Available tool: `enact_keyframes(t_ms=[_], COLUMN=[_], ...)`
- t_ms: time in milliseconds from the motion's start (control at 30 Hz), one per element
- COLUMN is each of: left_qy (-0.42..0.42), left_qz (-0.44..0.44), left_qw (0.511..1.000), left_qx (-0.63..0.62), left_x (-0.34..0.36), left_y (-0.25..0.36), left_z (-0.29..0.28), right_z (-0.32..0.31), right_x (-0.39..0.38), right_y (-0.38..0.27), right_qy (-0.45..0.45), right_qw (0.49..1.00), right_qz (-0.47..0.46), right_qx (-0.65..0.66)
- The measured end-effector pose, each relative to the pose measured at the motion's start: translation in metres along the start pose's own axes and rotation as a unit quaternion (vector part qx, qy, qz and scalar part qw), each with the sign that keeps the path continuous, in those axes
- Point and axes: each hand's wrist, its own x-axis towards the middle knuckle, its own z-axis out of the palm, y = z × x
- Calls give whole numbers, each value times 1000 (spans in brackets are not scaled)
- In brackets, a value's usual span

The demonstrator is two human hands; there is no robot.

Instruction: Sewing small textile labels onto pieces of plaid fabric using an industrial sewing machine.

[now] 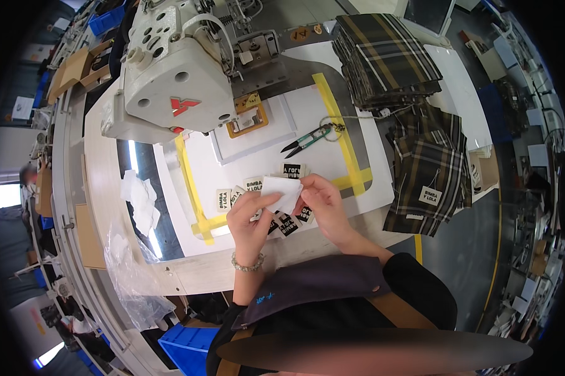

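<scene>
Over the table's near part I hold a small white sheet [285,192], paper or cloth, I cannot tell which. My left hand [249,220], with a beaded bracelet at the wrist, pinches its left side. Its right edge is between the fingertips of my right hand [325,208]. Around and beneath the hands lie several small fabric labels, some pale like the cream label [223,200], others dark like the black label [292,170]. My hands partly hide some of them. Green-handled thread snips [307,139] on a cord rest beyond my right hand.
A white sewing machine [176,81] stands at the far left. A stack of plaid fabric pieces [389,59] sits far right, with more plaid pieces [423,169] hanging over the table's right edge. Yellow tape [342,135] frames the work area. White scraps [139,200] and a clear plastic bag [132,276] lie left.
</scene>
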Motion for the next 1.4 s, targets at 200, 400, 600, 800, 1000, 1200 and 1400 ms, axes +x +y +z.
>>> enact_keyframes(t_ms=[200,400,600,800,1000,1200,1400], left_qy=[-24,-24,-35,-21,-26,195,303], left_qz=[100,112,55,5,-64,-75,-157], left_qw=[993,992,997,1000,994,978,928], left_qx=[65,55,36,4,-79,-8,147], left_x=[1,0,-1,-3,-5,-4,-7], left_y=[3,3,7,6,2,-20,-59], left_z=[-1,-1,-1,-1,-7,-73,-190], right_z=[7,-3,0,2,4,0,8], right_x=[1,2,2,2,3,3,-4], right_y=[-8,0,0,-3,-3,-6,-5], right_qy=[-31,-55,-18,-20,-28,-43,-69], right_qw=[998,996,996,996,996,994,993], right_qz=[43,64,83,86,78,73,81], right_qx=[46,16,-4,-20,-44,-62,-55])
